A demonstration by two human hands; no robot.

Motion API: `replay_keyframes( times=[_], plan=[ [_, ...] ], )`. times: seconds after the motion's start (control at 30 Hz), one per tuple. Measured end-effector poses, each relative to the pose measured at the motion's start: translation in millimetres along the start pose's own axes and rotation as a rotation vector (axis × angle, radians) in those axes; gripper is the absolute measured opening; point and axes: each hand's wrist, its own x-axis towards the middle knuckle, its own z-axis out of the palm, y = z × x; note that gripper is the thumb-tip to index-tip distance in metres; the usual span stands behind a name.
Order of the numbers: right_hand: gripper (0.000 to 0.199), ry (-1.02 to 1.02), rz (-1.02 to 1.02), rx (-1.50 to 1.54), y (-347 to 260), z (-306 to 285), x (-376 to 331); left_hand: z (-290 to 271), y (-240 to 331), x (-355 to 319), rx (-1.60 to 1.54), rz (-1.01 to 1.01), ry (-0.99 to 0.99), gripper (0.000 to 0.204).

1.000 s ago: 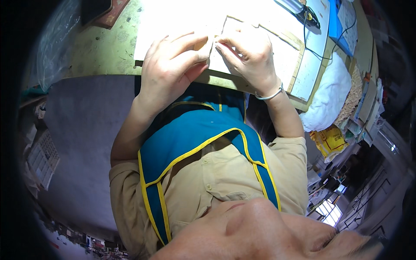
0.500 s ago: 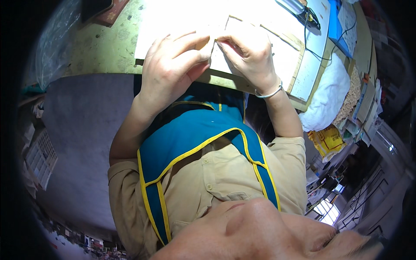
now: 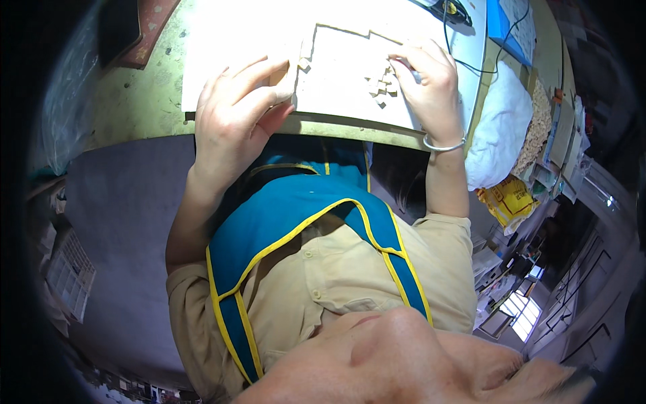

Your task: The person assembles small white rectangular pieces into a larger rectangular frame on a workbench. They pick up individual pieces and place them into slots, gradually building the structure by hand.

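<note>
A thin, pale, stepped strip lies on the brightly lit white board. My left hand rests at the strip's near left end, its fingers stretched out and its thumb apart from them. One small pale block lies just right of those fingertips. Over a loose heap of small pale blocks on the right, my right hand pinches thumb and forefinger together on a small pale block at the heap's far edge. The fingertips largely cover that block. Glare washes out much of the board.
A corded black tool lies at the far right, its cable running across the board's right side. Beyond are a blue folder and a white cloth bundle. On the left are a dark red object and clear plastic sheeting.
My right hand has moved right, away from the strip beside my left hand, uncovering the block heap. The left hand's fingers have come slightly off the strip. The whole view has shifted a little.
</note>
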Motion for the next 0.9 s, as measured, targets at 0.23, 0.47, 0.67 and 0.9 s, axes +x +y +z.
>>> replay_keyframes(
  times=[0.23,0.47,0.67,0.9],
  plan=[
    [0.011,-0.046,-0.008,-0.038,3.8,2.5,5.8,-2.0,-1.0,-2.8,-0.008,-0.007,-0.016,0.019],
    [0.014,0.002,0.023,0.064,-11.5,-2.7,9.5,1.9,-2.3,-2.9,-0.017,0.025,0.037,0.017],
    [0.023,-0.051,-0.169,0.089,-55.5,28.6,-1.0,-4.1,-0.5,-2.2,-0.010,-0.001,-0.031,0.022],
    [0.015,-0.015,-0.165,0.192,-64.3,58.4,-0.3,-1.4,0.9,-1.5,-0.029,-0.004,0.015,0.024]
  ],
)
